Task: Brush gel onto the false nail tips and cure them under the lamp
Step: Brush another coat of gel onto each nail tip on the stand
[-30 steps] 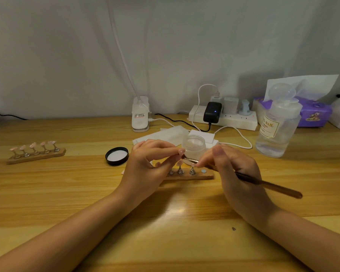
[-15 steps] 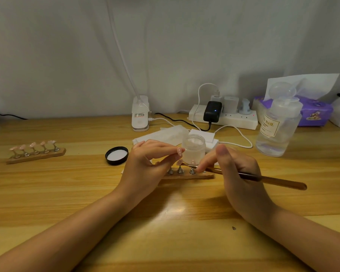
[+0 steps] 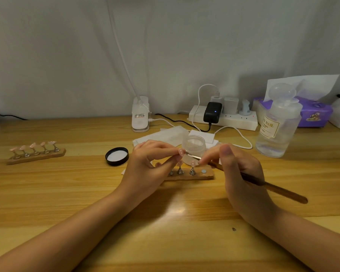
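Currently, a false nail tip [image 3: 181,152] is being pinched between the thumb and forefinger of the left hand [image 3: 149,165], held just above the near nail stand [image 3: 190,174] at the middle of the table [image 3: 67,193]. A brush [image 3: 263,184] is being gripped in the curled fingers of the right hand [image 3: 241,177], its metal end being laid against the pinched tip. Two more tips are being carried on pegs of that stand, one round pad at its right end being left bare. An open gel jar [image 3: 194,146] is being kept just behind the stand, its black lid [image 3: 117,156] lying to the left. A second stand [image 3: 35,153] with five tips is being kept near the left edge. A clear bottle [image 3: 277,130] is standing toward the right edge.
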The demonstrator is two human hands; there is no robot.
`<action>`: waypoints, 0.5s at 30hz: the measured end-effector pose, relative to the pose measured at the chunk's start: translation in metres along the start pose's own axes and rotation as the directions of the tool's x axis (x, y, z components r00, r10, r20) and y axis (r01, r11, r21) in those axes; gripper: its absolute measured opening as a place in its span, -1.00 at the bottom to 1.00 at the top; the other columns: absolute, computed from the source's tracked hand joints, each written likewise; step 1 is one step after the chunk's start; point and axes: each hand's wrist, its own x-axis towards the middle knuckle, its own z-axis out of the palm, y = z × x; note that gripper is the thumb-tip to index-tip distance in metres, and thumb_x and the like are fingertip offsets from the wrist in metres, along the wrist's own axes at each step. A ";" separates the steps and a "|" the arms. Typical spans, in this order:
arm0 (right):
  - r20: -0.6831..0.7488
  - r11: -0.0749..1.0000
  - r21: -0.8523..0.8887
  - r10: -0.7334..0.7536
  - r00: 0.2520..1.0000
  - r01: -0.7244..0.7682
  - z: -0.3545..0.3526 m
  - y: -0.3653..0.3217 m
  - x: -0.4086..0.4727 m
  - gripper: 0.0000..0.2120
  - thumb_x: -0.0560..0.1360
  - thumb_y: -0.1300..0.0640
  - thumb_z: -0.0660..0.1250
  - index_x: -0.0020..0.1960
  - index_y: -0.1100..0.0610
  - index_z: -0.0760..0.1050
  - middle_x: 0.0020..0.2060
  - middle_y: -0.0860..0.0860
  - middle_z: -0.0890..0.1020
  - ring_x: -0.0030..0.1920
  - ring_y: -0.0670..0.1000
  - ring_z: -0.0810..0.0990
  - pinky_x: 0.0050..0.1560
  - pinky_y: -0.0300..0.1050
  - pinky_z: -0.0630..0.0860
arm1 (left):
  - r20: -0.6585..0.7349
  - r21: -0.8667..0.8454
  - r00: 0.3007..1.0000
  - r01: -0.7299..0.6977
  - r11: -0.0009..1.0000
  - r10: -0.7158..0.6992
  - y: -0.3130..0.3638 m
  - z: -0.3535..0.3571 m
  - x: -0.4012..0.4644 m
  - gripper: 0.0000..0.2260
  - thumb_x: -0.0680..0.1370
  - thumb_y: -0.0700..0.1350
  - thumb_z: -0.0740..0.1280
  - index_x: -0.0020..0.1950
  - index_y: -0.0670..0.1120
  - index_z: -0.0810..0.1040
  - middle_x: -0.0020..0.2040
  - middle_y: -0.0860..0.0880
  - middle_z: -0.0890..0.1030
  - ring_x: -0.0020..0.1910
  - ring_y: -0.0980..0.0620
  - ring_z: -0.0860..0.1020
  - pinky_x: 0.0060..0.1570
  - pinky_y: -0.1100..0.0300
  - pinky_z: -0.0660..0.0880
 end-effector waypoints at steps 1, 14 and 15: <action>0.007 1.000 -0.019 -0.012 1.000 0.012 0.000 0.000 0.001 -0.59 0.54 -0.21 -0.04 -0.21 -0.08 0.49 -0.28 -0.13 0.59 -0.14 -0.15 0.56 -0.06 -0.14 0.48 | 0.002 0.001 1.000 0.002 1.000 -0.002 0.001 0.000 0.000 -0.85 0.41 -0.08 0.36 -0.05 0.00 0.64 -0.18 0.10 0.65 -0.12 0.17 0.55 -0.03 -0.08 0.45; 0.015 0.995 -0.085 -0.044 0.999 0.045 0.002 -0.002 0.004 -0.61 0.54 -0.17 -0.02 -0.19 -0.06 0.51 -0.24 -0.25 0.56 -0.12 -0.20 0.55 -0.06 0.01 0.48 | -0.002 0.011 1.000 0.013 1.000 -0.013 0.003 -0.001 -0.001 -0.83 0.42 -0.17 0.40 -0.04 0.04 0.61 -0.20 0.07 0.61 -0.14 0.15 0.51 -0.04 -0.04 0.43; 0.026 0.995 -0.090 -0.042 0.999 0.044 0.002 -0.001 0.004 -0.60 0.54 -0.18 -0.02 -0.18 -0.04 0.52 -0.23 -0.25 0.56 -0.12 -0.21 0.55 -0.05 0.02 0.48 | -0.001 0.012 1.000 0.015 1.000 -0.015 0.003 -0.001 0.000 -0.84 0.42 -0.16 0.40 -0.05 0.04 0.62 -0.20 0.08 0.61 -0.14 0.15 0.50 -0.04 -0.04 0.43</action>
